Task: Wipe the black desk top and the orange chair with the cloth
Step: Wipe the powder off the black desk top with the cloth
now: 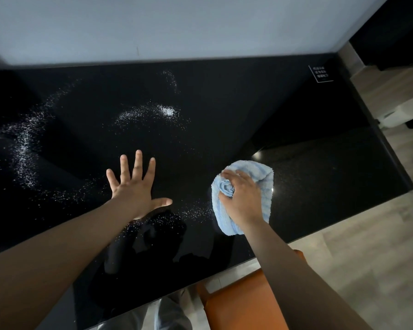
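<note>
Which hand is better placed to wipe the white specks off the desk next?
Right. The right hand grips the blue cloth on the black desk top, with white specks just beside it; the left hand lies flat, fingers spread, holding nothing.

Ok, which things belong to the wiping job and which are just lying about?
Job: black desk top, white grains on it, light blue cloth in the right hand, orange chair, left hand flat on the desk.
Lying about: black printed card at the far right corner, white object on the floor.
</note>
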The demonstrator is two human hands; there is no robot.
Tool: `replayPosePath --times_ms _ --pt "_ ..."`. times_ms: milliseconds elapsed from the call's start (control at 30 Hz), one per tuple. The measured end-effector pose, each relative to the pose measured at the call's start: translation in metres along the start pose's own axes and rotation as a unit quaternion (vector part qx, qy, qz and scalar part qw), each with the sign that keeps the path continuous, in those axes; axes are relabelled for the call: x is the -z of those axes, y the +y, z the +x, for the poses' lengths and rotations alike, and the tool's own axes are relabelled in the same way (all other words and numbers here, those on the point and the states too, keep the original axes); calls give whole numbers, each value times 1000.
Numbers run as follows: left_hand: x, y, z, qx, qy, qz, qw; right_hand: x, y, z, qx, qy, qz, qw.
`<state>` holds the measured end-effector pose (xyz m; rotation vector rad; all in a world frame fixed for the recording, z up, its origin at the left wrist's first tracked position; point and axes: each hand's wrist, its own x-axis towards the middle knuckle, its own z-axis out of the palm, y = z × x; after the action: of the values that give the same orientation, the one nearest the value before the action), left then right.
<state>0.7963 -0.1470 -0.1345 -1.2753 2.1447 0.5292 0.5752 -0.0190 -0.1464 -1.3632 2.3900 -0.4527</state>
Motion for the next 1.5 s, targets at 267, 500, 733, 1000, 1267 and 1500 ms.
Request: replayPosePath --times_ms 267,500,733,1000,1267,1500 --pt "1 0 -1 2 -4 -3 1000 2 9 -37 -14 12 9 1000" --pt "2 2 -3 3 1 1 1000 5 17 -70 -26 8 2 1000" --pt "5 5 -5 11 0 11 1000 10 24 -112 -40 13 -4 999" --pt "5 4 -6 9 13 15 1000 14 32 -163 -64 16 -6 998" --pt "7 0 -5 -3 25 21 999 38 17 -176 -143 -57 15 988" --pt "35 -22 -11 -49 1 -5 999 66 -30 -138 -120 27 57 991"
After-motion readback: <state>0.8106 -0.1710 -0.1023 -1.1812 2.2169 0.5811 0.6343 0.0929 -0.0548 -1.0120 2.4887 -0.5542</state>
